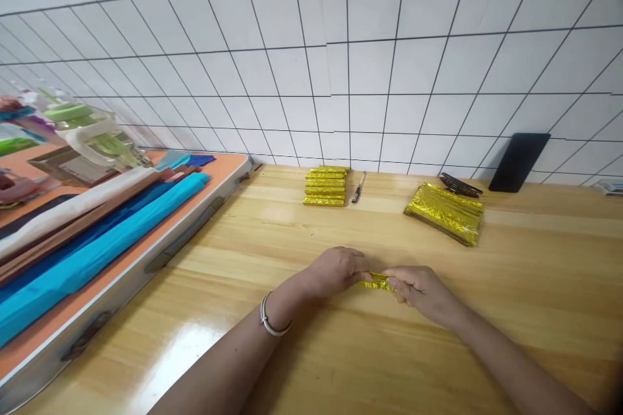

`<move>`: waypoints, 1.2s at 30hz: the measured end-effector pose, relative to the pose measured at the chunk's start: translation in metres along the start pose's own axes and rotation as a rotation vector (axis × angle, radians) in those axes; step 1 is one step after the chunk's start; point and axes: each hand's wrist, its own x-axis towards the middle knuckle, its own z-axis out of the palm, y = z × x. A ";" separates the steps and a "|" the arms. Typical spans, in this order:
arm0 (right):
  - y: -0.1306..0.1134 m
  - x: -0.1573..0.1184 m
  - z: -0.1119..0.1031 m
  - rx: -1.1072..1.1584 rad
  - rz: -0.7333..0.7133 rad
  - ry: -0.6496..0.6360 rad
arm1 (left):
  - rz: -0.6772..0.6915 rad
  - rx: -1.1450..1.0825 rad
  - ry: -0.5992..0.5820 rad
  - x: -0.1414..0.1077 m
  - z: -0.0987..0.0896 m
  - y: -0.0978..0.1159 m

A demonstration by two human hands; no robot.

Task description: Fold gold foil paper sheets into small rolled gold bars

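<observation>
Head camera: nearer me than the pen [359, 188], my left hand [339, 270] and right hand [418, 289] pinch the gold strip [378, 281] by its ends, sensibly; it's probably light, slick, easily creased.

Craft workspace; home or small workshop, cannot tell which. Wooden desk [272, 240], far edge against white wall [374, 65] with black grid lines. Near far edge: stacked gold foil strips [324, 192], pen [359, 188]. Along left side: orange-topped surface [228, 168], long coloured sheets [104, 253], green-lidded drinking bottle [71, 112].
</observation>
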 end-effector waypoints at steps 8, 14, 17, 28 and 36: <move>-0.001 -0.001 -0.017 -0.200 -0.066 -0.009 | -0.047 -0.014 -0.010 -0.002 -0.002 -0.002; -0.025 0.003 -0.007 -0.624 -0.270 0.012 | -0.021 0.131 0.014 0.007 0.005 0.018; -0.022 0.003 -0.006 -0.640 -0.258 0.019 | 0.008 0.132 0.020 0.007 0.000 0.021; -0.003 0.000 -0.027 -0.379 -0.064 0.028 | -0.056 0.003 0.056 -0.004 -0.004 -0.006; 0.007 -0.001 -0.026 -0.144 0.039 0.018 | -0.165 -0.090 0.073 -0.004 -0.003 -0.015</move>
